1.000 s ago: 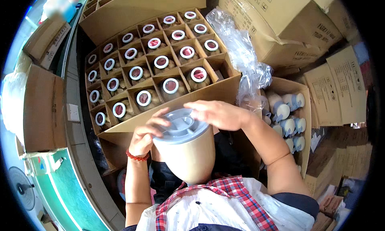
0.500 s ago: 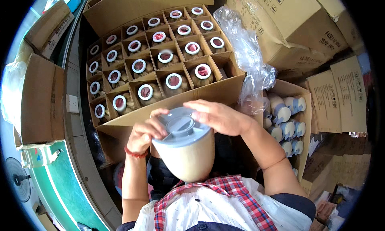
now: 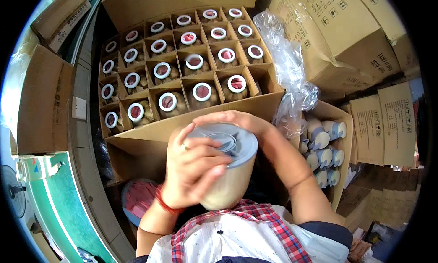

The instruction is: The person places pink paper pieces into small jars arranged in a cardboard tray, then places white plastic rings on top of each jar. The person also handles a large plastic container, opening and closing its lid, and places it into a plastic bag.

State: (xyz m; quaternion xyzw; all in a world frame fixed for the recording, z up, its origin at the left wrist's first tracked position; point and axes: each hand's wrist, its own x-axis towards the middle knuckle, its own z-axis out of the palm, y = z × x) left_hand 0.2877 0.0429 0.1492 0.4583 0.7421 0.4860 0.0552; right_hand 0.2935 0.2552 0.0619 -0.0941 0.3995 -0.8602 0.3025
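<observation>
A cream flask [image 3: 228, 188] with a round blue-grey end piece [image 3: 248, 146] faces up in front of my chest. My left hand [image 3: 194, 167] lies against its left side, fingers bent across the end piece and partly covering its raised ring. Around the far rim curls my right hand [image 3: 235, 120], its fingertips reaching toward the left. Part of the flask is hidden behind my left hand. Just beyond stands an open cardboard carton [image 3: 191, 122] with dividers, holding several bottle-like pieces [image 3: 168, 102] with white rings round their mouths.
At the right is an open box [image 3: 345, 146] of cream and blue-grey flasks [image 3: 325, 157]. Clear plastic wrap [image 3: 287, 57] hangs between the cartons. Large cardboard boxes [image 3: 337, 44] stand at the back right. A green-topped counter [image 3: 75, 208] and another carton [image 3: 43, 103] are on the left.
My left hand has moved from the left rim across the end piece. My right hand has slid left along the far rim. The flask has shifted slightly right.
</observation>
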